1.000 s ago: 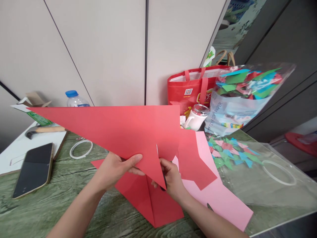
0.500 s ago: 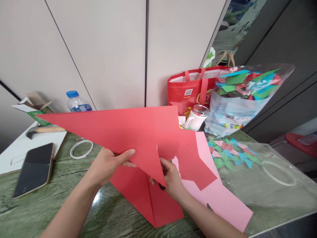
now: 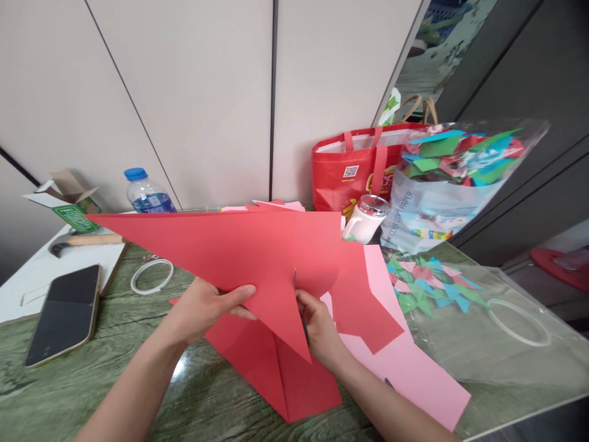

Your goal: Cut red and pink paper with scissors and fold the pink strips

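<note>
"As we look down, where does the red sheet (image 3: 243, 252) lie?"

"Raised above the table (image 3: 119, 337), its long axis running left to right, the narrow tip at the left. Our left hand (image 3: 209, 307) pinches its near edge."

"And our right hand (image 3: 319, 328)?"

"Clasped around what we take for scissors (image 3: 304, 328), mostly hidden. It's nearer the cut than our left; from it, the blade points to the far side, across the sheet's long axis."

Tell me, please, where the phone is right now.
In the head view, the phone lies on the left, in front of the hammer and left of the white ring.
</note>
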Tool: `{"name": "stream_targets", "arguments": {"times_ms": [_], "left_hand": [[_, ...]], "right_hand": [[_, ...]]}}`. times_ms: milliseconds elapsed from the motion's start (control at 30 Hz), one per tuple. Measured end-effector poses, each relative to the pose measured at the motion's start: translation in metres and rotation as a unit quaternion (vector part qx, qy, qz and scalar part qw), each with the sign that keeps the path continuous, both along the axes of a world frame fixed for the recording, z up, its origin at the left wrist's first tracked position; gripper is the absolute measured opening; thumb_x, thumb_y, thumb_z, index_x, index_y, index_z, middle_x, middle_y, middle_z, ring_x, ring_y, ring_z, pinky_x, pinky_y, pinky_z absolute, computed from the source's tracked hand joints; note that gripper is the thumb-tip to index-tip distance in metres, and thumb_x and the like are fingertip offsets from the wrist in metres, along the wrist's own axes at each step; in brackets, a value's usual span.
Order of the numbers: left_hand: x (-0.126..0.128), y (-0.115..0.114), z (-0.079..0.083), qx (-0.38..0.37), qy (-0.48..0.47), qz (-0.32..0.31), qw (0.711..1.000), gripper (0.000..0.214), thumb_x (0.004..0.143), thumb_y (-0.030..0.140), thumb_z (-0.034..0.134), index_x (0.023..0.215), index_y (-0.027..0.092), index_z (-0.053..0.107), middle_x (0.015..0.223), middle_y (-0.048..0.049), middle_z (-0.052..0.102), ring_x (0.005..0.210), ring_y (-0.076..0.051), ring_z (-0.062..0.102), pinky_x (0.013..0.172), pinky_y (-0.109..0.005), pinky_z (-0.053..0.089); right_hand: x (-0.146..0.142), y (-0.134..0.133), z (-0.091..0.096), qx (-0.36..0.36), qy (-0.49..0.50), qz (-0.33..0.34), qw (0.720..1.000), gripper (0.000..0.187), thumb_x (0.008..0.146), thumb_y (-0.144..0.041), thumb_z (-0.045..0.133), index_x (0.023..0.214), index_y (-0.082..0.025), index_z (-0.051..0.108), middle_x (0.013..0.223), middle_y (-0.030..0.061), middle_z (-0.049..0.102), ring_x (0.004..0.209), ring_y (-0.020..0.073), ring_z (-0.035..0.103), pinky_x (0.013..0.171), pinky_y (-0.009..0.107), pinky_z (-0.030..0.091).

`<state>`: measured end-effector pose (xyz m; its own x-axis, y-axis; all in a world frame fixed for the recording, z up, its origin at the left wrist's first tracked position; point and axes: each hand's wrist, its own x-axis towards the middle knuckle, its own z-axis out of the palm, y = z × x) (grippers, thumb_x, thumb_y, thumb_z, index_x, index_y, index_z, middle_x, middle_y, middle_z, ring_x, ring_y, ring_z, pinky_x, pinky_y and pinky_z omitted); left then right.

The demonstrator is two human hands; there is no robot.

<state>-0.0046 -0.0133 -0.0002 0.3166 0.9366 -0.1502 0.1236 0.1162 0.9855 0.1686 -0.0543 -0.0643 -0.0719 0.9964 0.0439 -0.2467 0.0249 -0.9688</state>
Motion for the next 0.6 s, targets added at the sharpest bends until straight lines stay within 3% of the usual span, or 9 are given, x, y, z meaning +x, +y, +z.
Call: {"name": "stream_targets", "arguments": {"times_ms": [600], "left_hand": [[0.002, -0.0011, 0.0012, -0.009, -0.006, -0.004, 1.0, 0.043, 0.066, 0.036, 0.069, 0.103, 0.018, 0.058, 0.107, -0.0081, 0.066, 0.092, -0.03, 0.064, 0.064, -0.038, 0.061]], "right_hand": [[0.0004, -0.0005, -0.0076, 0.004, -0.01, -0.03, 0.999, 0.025, 0.057, -0.033, 0.075, 0.074, -0.02, 0.062, 0.072, 0.0012, 0.068, 0.065, 0.0174, 0.062, 0.06, 0.027, 0.048]]}}
